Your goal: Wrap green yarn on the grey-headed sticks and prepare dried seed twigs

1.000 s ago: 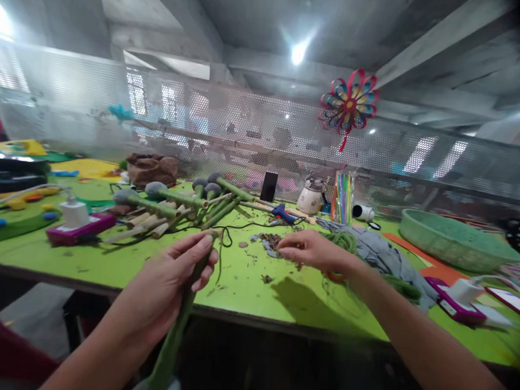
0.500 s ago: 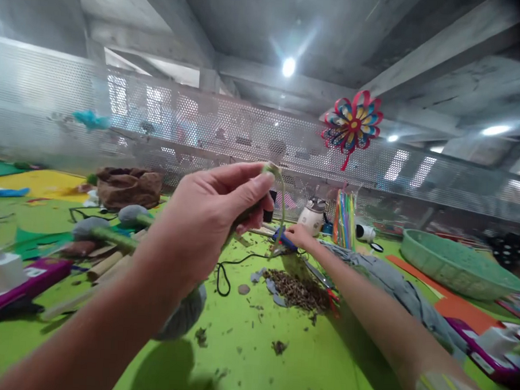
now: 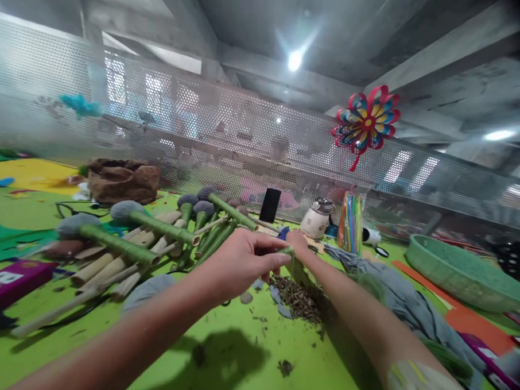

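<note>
Since the earlier frame, the left hand (image 3: 246, 257) has dropped close beside the right hand (image 3: 297, 241), pinching the stem (image 3: 288, 251) by its tip. Right fingers reach the glue gun (image 3: 283, 234), grip hidden. A slipping pinch could drop the stem onto the scraps (image 3: 301, 300) below.

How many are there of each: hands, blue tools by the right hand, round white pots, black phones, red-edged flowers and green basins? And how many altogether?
Hands: 2, left hand and right hand
Blue tool: 1
Round white pot: 1
Black phone: 1
Red-edged flower: 1
Green basin: 1
Total: 7
</note>
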Demonstrator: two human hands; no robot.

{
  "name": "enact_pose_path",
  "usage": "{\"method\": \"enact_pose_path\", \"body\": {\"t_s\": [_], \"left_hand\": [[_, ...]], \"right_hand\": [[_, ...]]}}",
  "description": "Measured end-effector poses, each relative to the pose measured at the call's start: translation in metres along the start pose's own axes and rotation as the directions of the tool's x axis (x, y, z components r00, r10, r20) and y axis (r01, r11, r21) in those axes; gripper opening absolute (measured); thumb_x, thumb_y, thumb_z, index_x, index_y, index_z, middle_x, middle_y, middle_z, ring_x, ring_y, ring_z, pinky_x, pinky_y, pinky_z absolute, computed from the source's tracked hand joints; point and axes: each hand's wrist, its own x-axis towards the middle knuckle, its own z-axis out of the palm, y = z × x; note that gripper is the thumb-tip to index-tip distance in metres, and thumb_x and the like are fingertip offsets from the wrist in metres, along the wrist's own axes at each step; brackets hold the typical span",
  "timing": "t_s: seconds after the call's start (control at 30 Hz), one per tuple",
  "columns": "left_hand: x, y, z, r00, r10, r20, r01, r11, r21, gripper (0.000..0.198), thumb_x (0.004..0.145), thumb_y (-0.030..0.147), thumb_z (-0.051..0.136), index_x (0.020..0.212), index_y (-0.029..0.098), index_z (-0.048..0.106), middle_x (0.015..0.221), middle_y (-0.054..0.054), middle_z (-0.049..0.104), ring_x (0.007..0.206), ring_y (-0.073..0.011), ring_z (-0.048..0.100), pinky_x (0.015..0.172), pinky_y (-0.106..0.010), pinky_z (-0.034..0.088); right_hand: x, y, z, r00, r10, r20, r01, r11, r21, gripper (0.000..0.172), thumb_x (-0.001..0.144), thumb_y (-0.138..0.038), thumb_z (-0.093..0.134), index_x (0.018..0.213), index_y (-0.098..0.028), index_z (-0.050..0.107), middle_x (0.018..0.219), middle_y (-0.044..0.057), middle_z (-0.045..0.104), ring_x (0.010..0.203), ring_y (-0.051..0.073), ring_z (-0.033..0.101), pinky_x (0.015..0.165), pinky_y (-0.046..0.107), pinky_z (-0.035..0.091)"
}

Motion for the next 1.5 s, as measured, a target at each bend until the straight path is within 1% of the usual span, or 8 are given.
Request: {"method": "enact_pose_path", "body": {"t_s": [0.13, 0.27, 0.37, 0.47, 0.6, 0.67, 0.97, 1.5], "left_hand": [[0.002, -0.011, -0.007, 0.999, -0.045, -0.020, 0.046, 0.996, 0.074, 0.022, 0.065, 0.026, 0.070, 0.084, 0.017, 0.076, 0.054, -0.007, 0.064, 0.041, -0.0115, 0.046, 0.038, -0.021, 0.029], [0.004, -0.023, -0.012, 0.999, -0.048, 0.000, 0.047, 0.989, 0.138, 0.025, 0.067, 0.029, 0.069, 0.088, 0.017, 0.076, 0.056, -0.008, 0.065, 0.043, -0.0121, 0.047, 0.040, -0.021, 0.030], [0.004, -0.029, -0.013, 0.999, -0.044, 0.015, 0.041, 0.985, 0.170, 0.026, 0.069, 0.030, 0.067, 0.090, 0.018, 0.075, 0.059, -0.008, 0.066, 0.046, -0.0128, 0.049, 0.043, -0.022, 0.032], [0.004, -0.033, -0.015, 1.000, -0.026, 0.010, 0.024, 0.979, 0.203, 0.023, 0.069, 0.030, 0.067, 0.088, 0.018, 0.076, 0.060, -0.008, 0.066, 0.048, -0.0133, 0.050, 0.045, -0.022, 0.035], [0.004, -0.038, -0.020, 0.999, -0.040, 0.000, 0.039, 0.956, 0.292, 0.028, 0.070, 0.034, 0.067, 0.092, 0.019, 0.076, 0.062, -0.008, 0.067, 0.048, -0.0146, 0.051, 0.046, -0.025, 0.038], [0.004, -0.041, -0.022, 0.999, -0.049, -0.012, 0.051, 0.938, 0.342, 0.029, 0.070, 0.036, 0.066, 0.093, 0.019, 0.076, 0.063, -0.007, 0.068, 0.047, -0.0145, 0.050, 0.047, -0.025, 0.039], [0.004, -0.039, -0.020, 0.966, -0.233, 0.108, 0.149, 0.849, 0.507, 0.041, 0.077, 0.040, 0.058, 0.107, 0.013, 0.069, 0.075, -0.005, 0.072, 0.062, -0.0149, 0.058, 0.063, -0.027, 0.045], [0.005, -0.060, -0.010, 0.968, -0.179, 0.175, 0.030, 0.778, 0.628, 0.030, 0.081, 0.034, 0.057, 0.102, 0.019, 0.071, 0.104, -0.003, 0.071, 0.089, -0.0168, 0.064, 0.082, -0.026, 0.047]], "right_hand": [[0.008, 0.004, 0.000, 0.952, 0.303, 0.048, -0.299, 0.951, -0.082, 0.026, 0.087, -0.028, 0.057, 0.108, -0.013, 0.058, 0.111, 0.009, 0.059, 0.099, 0.021, 0.059, 0.084, 0.042, 0.049], [0.009, 0.006, -0.026, 0.922, 0.383, 0.058, -0.382, 0.924, -0.025, 0.020, 0.080, -0.021, 0.063, 0.092, -0.005, 0.064, 0.096, 0.018, 0.066, 0.092, 0.025, 0.063, 0.079, 0.036, 0.049], [-0.006, 0.005, -0.057, 0.932, 0.346, 0.109, -0.356, 0.929, 0.101, 0.017, 0.078, -0.022, 0.063, 0.081, -0.005, 0.065, 0.077, 0.016, 0.070, 0.071, 0.021, 0.066, 0.065, 0.027, 0.050], [-0.041, -0.004, -0.091, 0.959, 0.251, 0.135, -0.278, 0.929, 0.246, 0.024, 0.087, -0.028, 0.052, 0.091, -0.008, 0.065, 0.081, 0.012, 0.071, 0.065, 0.014, 0.065, 0.062, 0.023, 0.050], [-0.105, -0.017, -0.128, 0.993, -0.071, 0.096, 0.004, 0.826, 0.564, 0.034, 0.087, -0.043, 0.052, 0.090, -0.012, 0.065, 0.075, 0.009, 0.069, 0.065, 0.015, 0.063, 0.062, 0.026, 0.051], [-0.132, -0.017, -0.136, 0.984, -0.126, 0.126, 0.022, 0.786, 0.617, 0.032, 0.086, -0.043, 0.054, 0.089, -0.014, 0.066, 0.070, 0.009, 0.067, 0.064, 0.017, 0.063, 0.061, 0.027, 0.052], [-0.181, -0.014, -0.127, 0.985, -0.134, 0.111, 0.065, 0.876, 0.479, 0.026, 0.082, -0.038, 0.059, 0.094, -0.016, 0.065, 0.076, 0.006, 0.065, 0.067, 0.018, 0.060, 0.060, 0.027, 0.051], [-0.197, -0.018, -0.117, 0.973, -0.225, 0.058, 0.190, 0.914, 0.358, 0.019, 0.084, -0.030, 0.055, 0.101, -0.021, 0.059, 0.079, 0.002, 0.064, 0.059, 0.014, 0.060, 0.053, 0.020, 0.049]]}}
